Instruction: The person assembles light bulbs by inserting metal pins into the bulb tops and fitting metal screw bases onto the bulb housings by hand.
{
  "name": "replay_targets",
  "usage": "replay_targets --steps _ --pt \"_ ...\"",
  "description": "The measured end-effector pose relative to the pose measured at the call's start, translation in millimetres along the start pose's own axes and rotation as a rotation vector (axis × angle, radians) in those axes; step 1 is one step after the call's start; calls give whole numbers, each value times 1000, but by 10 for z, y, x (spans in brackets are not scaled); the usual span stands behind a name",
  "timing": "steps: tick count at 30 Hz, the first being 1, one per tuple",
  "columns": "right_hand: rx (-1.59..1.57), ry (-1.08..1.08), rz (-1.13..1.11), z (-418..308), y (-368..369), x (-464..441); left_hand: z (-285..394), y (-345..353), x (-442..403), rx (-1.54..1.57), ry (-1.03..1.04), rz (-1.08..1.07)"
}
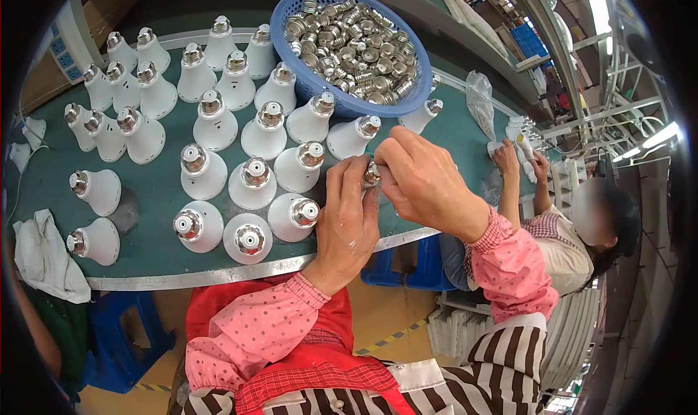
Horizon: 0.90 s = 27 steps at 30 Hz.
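Observation:
White bulb housings (249,238) with silver screw caps stand in rows on the green table, left of my hands. My left hand (347,222) has its fingers around a silver screw cap (371,175), the body below it mostly hidden. Against the top of that same cap, the fingers of my right hand (418,176) are pinched together. What they pinch is too small to make out. Just beyond my hands is another capped housing (352,137). A blue basket (347,107) full of loose metal caps (349,48) rests at the back.
A co-worker (571,240) sits at the right, hands at white parts. A clear plastic bag (480,99) lies on the right side of the table. White cloth (49,259) hangs over the left edge. Blue stools (127,339) stand below the metal table edge (211,277).

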State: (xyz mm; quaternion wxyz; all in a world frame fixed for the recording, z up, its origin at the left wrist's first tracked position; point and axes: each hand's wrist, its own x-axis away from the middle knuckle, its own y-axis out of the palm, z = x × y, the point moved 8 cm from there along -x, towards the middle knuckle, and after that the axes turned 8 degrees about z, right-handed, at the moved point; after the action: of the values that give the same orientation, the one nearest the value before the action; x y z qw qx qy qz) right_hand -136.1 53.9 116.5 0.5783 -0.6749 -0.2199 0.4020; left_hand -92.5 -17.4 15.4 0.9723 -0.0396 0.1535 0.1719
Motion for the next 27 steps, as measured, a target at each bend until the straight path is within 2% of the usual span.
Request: replay_targets --steps 2,5,8,12,14,20,27 --pt "-40 62 63 26 13 82 18 -15 -6 -10 25 11" --pt "49 -22 165 -65 20 146 14 -19 -9 0 31 5" --pt "-42 3 218 -12 -10 178 14 -7 2 3 30 -6" --pt "-607 567 152 312 106 299 26 -23 2 -18 76 17" --pt "-952 835 107 434 264 402 6 -12 7 8 22 -4" --pt "-1149 964 50 498 404 424 18 -16 -1 26 23 -9" --pt "-1232 964 44 504 429 440 -32 7 7 66 -5 -15"
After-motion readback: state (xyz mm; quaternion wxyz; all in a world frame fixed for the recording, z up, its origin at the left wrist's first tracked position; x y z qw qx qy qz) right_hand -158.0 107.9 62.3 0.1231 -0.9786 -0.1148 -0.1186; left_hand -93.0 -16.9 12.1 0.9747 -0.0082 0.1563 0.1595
